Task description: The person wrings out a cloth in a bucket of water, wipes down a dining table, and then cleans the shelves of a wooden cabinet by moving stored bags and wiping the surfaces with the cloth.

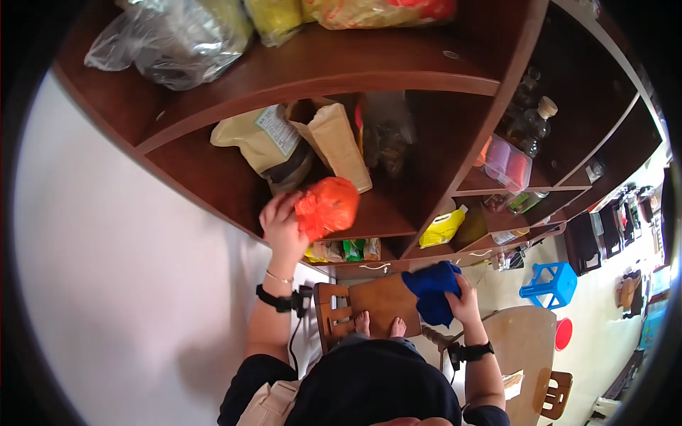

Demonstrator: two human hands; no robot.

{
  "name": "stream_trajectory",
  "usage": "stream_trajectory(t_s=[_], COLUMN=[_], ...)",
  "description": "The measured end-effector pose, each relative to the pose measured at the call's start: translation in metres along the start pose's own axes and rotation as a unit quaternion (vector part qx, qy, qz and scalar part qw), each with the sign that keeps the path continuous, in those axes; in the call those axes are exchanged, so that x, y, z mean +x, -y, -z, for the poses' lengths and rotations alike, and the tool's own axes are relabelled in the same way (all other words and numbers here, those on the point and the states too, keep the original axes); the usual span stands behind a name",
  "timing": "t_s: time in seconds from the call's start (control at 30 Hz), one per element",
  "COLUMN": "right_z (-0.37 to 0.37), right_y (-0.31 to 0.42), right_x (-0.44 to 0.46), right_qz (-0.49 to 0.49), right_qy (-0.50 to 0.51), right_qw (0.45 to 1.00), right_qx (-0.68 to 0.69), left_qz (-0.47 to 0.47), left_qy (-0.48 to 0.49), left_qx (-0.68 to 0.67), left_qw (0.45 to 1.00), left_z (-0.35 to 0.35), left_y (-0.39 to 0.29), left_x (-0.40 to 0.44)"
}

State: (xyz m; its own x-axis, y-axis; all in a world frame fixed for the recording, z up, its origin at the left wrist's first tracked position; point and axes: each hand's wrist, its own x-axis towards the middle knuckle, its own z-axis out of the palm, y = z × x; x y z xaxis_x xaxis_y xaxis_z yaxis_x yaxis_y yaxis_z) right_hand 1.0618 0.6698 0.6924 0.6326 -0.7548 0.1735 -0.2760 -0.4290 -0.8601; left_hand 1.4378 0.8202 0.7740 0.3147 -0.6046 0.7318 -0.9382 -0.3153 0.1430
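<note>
My left hand [282, 219] grips the left side of a red plastic bag [330, 207] at the front of a wooden cabinet shelf [398, 213]. What the bag holds cannot be seen. Just behind it are a beige pouch with a white label [266, 138] and an open brown paper bag [332, 135]. Lower down and to the right, my right hand [465, 299] has its fingers closed on a bunched dark blue cloth [433, 287]. The cloth hangs in front of the cabinet, over the chair seat.
My feet [398, 327] stand on a wooden chair [383, 302]. Clear and yellow plastic bags [192, 42] fill the shelf above. To the right are a yellow packet [444, 227], a corked glass jar [533, 128], a wooden table [522, 334] and a blue stool [550, 284].
</note>
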Motion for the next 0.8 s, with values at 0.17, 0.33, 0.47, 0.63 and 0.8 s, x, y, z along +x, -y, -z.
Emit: stream_trajectory(t_s=[0.17,0.33,0.47,0.63,0.8], right_z=[0.017,0.008,-0.003,-0.020,-0.026], right_y=[-0.015,-0.039,-0.039,-0.030,0.032], right_x=[-0.036,-0.052,-0.048,-0.028,0.020], right_qz=[-0.079,-0.126,-0.127,-0.094,-0.039], right_qy=[-0.027,-0.078,-0.073,-0.012,0.045], right_qw=[0.996,0.986,0.983,0.992,0.993], right_qx=[0.021,0.070,0.115,0.085,0.100], left_qz=[0.123,0.166,0.059,-0.096,0.078], left_qy=[-0.003,-0.069,-0.184,0.025,0.000], left_qx=[0.109,0.035,0.002,-0.222,-0.203], left_qw=[0.986,0.983,0.981,0.970,0.976], left_z=[-0.041,-0.021,-0.016,-0.043,-0.115], left_y=[0.033,0.000,-0.023,-0.099,-0.114], left_x=[0.004,0.014,-0.007,0.016,0.086])
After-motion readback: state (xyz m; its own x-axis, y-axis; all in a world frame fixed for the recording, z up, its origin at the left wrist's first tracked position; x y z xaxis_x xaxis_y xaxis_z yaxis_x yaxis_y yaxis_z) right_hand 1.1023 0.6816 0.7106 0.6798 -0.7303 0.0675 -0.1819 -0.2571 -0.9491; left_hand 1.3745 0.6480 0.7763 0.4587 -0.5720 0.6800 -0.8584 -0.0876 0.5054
